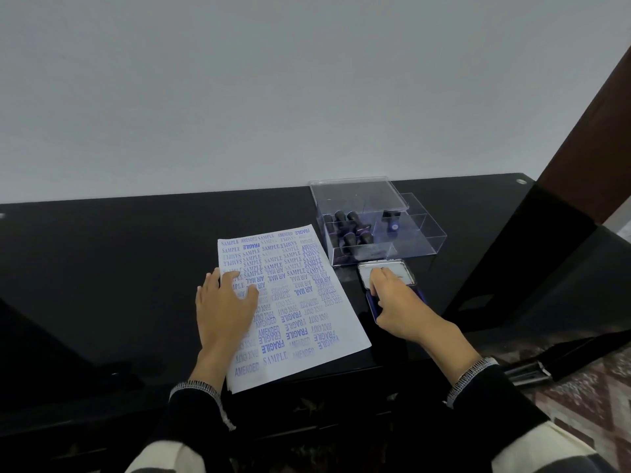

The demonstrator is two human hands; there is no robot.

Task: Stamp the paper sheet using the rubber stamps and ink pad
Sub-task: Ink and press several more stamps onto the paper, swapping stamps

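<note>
— Risk here? Smudged ink on the white paper sheet crowded with blue stamped words (300,302), or a skidding blue ink pad with open metal lid (389,285).

— Grips? Left hand (223,310) flat, fingers spread, pressing the sheet. Right hand (397,308) curled over the pad just beside it; stamp inside, cannot tell. Clear plastic box of dark rubber stamps (372,227) just beyond.

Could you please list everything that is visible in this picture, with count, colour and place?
paper sheet: one, white with blue stamp prints, table centre
ink pad: one, blue case, lid open, right of the sheet
clear box: one, transparent, behind the ink pad, lid resting on its back part
rubber stamps: several, dark, in the box's left compartment; one apart in a middle compartment
table: one, glossy black
left hand: flat on the sheet
right hand: on the ink pad, fingers curled; what it holds is hidden
</note>
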